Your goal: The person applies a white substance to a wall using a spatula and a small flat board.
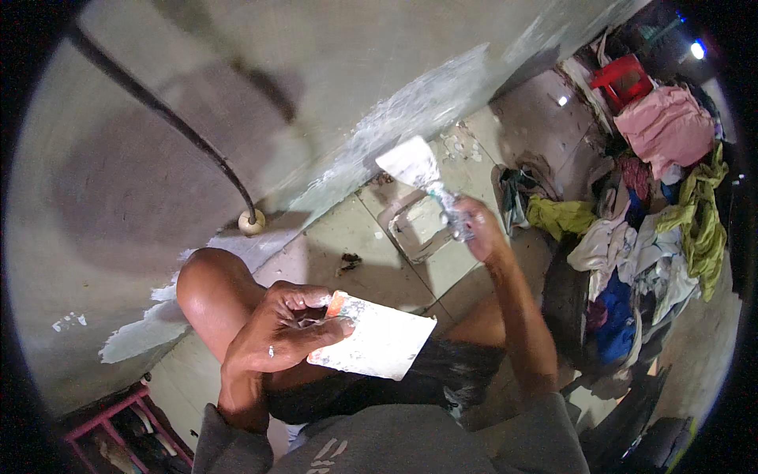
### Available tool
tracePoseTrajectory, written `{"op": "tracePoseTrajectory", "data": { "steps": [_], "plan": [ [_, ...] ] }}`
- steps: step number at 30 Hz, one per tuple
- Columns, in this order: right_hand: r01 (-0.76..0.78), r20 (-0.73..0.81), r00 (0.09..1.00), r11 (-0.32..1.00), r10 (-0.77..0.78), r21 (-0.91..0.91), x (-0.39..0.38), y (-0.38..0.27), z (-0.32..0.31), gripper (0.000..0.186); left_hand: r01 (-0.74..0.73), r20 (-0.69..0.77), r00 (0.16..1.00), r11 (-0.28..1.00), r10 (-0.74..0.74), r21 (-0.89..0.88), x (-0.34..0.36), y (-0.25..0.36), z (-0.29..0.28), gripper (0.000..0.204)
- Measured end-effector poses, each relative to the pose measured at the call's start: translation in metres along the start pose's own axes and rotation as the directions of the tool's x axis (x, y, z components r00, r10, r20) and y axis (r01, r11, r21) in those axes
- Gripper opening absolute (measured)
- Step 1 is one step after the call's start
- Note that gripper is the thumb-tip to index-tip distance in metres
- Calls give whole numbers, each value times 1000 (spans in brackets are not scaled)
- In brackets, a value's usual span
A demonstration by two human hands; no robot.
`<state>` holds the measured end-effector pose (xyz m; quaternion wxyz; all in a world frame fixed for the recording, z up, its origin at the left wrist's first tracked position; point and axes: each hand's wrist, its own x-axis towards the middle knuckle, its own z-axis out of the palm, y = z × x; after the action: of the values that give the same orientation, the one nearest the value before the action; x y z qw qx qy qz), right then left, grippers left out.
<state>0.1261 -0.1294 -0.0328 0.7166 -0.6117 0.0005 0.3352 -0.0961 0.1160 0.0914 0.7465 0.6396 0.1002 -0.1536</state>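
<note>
My left hand grips a flat, putty-smeared white board with an orange left edge, held above my lap. My right hand is closed round the handle of a putty knife, raised up and right of the board and apart from it. The knife's wide blade is covered in white and points up-left toward the grey wall. A rough pale band of patching runs along the wall's base. Below the knife, a squarish smeared outline shows on the tiled floor; what it is, I cannot tell.
A dark cable runs down the wall to a round cream fitting beside my left knee. Heaped clothes, a pink cloth and a red plastic object lie along the right. A pink rack stands at lower left.
</note>
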Motion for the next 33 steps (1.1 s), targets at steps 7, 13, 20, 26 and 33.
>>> {"op": "tracePoseTrajectory", "data": {
  "steps": [7, 13, 20, 26, 33],
  "plan": [
    [-1, -211, 978, 998, -11, -58, 51, 73, -28, 27, 31, -53, 998, 999, -31, -8, 2, 8, 8, 11],
    [-37, -73, 997, 989, 27, -140, 52, 27, 4, 23, -35, -132, 991, 999, 35, 5, 0, 2, 9, 8],
    [-13, -40, 999, 993, 9, -115, 35, -15, 21, 21, -55, -159, 986, 999, 54, 3, 4, 2, 15, 9],
    [30, 0, 1000, 991, -30, -128, 21, -54, 28, 22, -30, -126, 991, 999, 31, 14, 6, -1, 12, 10],
    [123, 119, 986, 991, -116, -57, -11, -104, 36, 22, 1, -130, 991, 1000, 0, 7, 7, 2, 15, 10]
  ]
}}
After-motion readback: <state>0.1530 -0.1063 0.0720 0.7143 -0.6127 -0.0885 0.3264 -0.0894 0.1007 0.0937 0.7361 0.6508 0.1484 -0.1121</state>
